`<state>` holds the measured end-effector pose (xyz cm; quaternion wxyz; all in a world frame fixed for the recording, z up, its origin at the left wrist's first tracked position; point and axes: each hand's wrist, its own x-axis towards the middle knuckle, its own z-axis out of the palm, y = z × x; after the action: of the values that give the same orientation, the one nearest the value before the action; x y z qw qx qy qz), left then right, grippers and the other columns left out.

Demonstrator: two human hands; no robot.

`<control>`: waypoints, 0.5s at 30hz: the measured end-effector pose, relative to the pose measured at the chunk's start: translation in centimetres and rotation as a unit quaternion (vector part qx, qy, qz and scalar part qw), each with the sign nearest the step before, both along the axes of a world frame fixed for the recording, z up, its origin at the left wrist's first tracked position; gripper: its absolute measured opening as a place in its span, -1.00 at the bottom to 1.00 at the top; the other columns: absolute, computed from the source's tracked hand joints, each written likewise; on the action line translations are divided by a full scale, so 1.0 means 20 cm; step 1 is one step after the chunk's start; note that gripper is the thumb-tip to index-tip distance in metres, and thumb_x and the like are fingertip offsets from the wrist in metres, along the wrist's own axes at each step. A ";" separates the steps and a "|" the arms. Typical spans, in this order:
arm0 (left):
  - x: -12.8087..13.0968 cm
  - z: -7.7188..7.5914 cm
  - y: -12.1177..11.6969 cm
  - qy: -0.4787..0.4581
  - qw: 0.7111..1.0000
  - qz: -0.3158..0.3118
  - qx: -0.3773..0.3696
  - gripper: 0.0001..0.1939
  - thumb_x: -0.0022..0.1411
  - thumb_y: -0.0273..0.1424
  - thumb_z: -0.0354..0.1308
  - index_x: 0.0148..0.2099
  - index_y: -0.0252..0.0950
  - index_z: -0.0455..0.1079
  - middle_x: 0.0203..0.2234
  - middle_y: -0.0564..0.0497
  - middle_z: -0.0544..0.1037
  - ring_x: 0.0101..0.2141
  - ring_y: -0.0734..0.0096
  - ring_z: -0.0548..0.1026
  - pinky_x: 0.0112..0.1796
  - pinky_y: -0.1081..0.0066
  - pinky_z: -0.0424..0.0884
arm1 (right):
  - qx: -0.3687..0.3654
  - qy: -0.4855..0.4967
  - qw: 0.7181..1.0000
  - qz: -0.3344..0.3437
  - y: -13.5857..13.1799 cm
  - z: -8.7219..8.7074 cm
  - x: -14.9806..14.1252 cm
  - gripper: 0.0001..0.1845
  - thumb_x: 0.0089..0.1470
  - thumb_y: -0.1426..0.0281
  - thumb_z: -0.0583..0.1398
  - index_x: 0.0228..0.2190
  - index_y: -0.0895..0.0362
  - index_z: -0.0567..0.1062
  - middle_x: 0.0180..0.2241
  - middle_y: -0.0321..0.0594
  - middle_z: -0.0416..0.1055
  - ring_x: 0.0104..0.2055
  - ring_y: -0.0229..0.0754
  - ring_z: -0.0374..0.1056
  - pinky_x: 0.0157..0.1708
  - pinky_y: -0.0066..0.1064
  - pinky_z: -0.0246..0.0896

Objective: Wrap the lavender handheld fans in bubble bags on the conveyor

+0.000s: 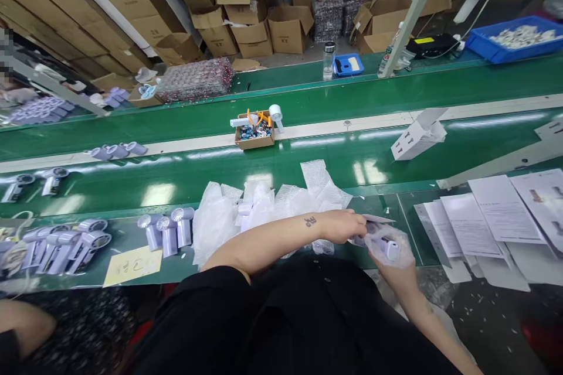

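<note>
Holding the small handheld fan (390,248) in its bubble-wrap pouch (398,238) at the bench edge, your right hand (396,269) had fingers clamped beneath while your left hand (341,225) pinched the pouch mouth; light, slippery, likely crushable, best gripped by the handle.

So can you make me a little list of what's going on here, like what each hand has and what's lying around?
left hand: reaches across, pinching the edge of the plastic bag
right hand: grip closed on a small fan wrapped in a plastic bag
behind the arms: pile of bubble bags
left side: three lilac fans standing on the table
right side: stacked paper sheets
on the belt: small cardboard box, white carton
</note>
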<state>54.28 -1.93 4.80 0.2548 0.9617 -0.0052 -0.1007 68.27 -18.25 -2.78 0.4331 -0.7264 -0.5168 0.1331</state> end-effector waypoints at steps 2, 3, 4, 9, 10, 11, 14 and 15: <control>-0.05 0.00 0.00 0.013 0.999 0.024 0.043 -0.88 0.13 -0.48 0.11 -0.24 -0.30 0.42 -0.17 -0.10 0.45 -0.21 0.27 0.42 -0.25 0.37 0.28 | -0.087 -0.050 0.994 0.047 0.02 0.03 0.03 -0.42 -0.10 0.22 0.27 -0.02 0.10 0.33 0.10 0.04 0.21 0.00 0.13 0.31 -0.06 -0.03 0.28; -0.07 0.00 -0.01 0.011 0.998 0.046 0.049 -0.87 0.16 -0.38 0.13 -0.23 -0.29 0.42 -0.15 -0.10 0.44 -0.19 0.24 0.41 -0.26 0.37 0.28 | -0.131 -0.084 0.985 0.079 0.03 0.05 0.05 -0.37 -0.12 0.23 0.28 0.02 0.08 0.31 0.18 0.04 0.10 0.07 0.20 0.24 -0.05 0.01 0.27; -0.09 0.00 -0.02 0.000 0.996 0.074 0.043 -0.78 0.16 -0.26 0.14 -0.20 -0.28 0.41 -0.13 -0.09 0.43 -0.16 0.23 0.40 -0.26 0.37 0.28 | -0.164 -0.118 0.974 0.107 0.05 0.07 0.07 -0.33 -0.14 0.24 0.29 0.05 0.06 0.30 0.22 0.03 0.02 0.13 0.27 0.16 -0.02 0.05 0.23; -0.07 -0.04 -0.15 -0.067 0.958 0.264 0.085 -0.47 0.21 0.05 -0.07 -0.13 -0.32 0.36 -0.24 -0.12 0.50 -0.20 0.16 0.41 -0.19 0.22 0.23 | -0.179 -0.075 0.953 0.233 0.15 0.11 0.18 -0.22 -0.14 0.24 0.29 0.13 -0.01 0.19 0.22 -0.07 0.05 0.22 0.18 0.05 0.12 -0.01 0.10; -0.05 -0.05 -0.18 -0.079 0.949 0.285 0.114 -0.48 0.25 0.01 -0.11 -0.11 -0.34 0.36 -0.28 -0.15 0.51 -0.21 0.13 0.40 -0.18 0.17 0.21 | -0.175 -0.026 0.953 0.245 0.17 0.09 0.19 -0.21 -0.12 0.23 0.28 0.15 0.00 0.15 0.19 -0.07 0.11 0.19 0.13 0.11 0.12 -0.03 0.11; -0.02 -0.04 -0.21 -0.090 0.941 0.297 0.137 -0.51 0.28 -0.05 -0.12 -0.07 -0.36 0.34 -0.31 -0.17 0.52 -0.22 0.11 0.39 -0.19 0.15 0.19 | -0.169 0.025 0.955 0.243 0.18 0.06 0.20 -0.21 -0.12 0.22 0.27 0.14 0.03 0.15 0.15 -0.05 0.17 0.15 0.11 0.17 0.12 -0.02 0.10; 0.04 -0.03 -0.25 -0.114 0.936 0.293 0.158 -0.48 0.27 -0.12 -0.06 0.15 -0.33 0.18 -0.43 -0.13 0.53 -0.26 0.08 0.38 -0.23 0.13 0.16 | -0.156 0.138 0.957 0.201 0.22 -0.04 0.23 -0.31 -0.21 0.20 0.31 0.00 0.07 0.31 -0.02 -0.05 0.35 0.05 0.15 0.27 0.12 0.06 0.06; 0.05 -0.04 -0.25 -0.117 0.938 0.285 0.159 -0.45 0.25 -0.11 -0.04 0.18 -0.32 0.15 -0.45 -0.12 0.53 -0.28 0.07 0.37 -0.24 0.12 0.16 | -0.156 0.161 0.956 0.189 0.22 -0.06 0.23 -0.34 -0.25 0.21 0.33 -0.05 0.07 0.34 -0.05 -0.07 0.37 0.03 0.15 0.29 0.11 0.07 0.07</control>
<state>55.33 -6.87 4.07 0.1146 0.9559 0.2552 0.0896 72.94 -13.78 -4.08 0.3584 -0.6430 -0.5409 0.4068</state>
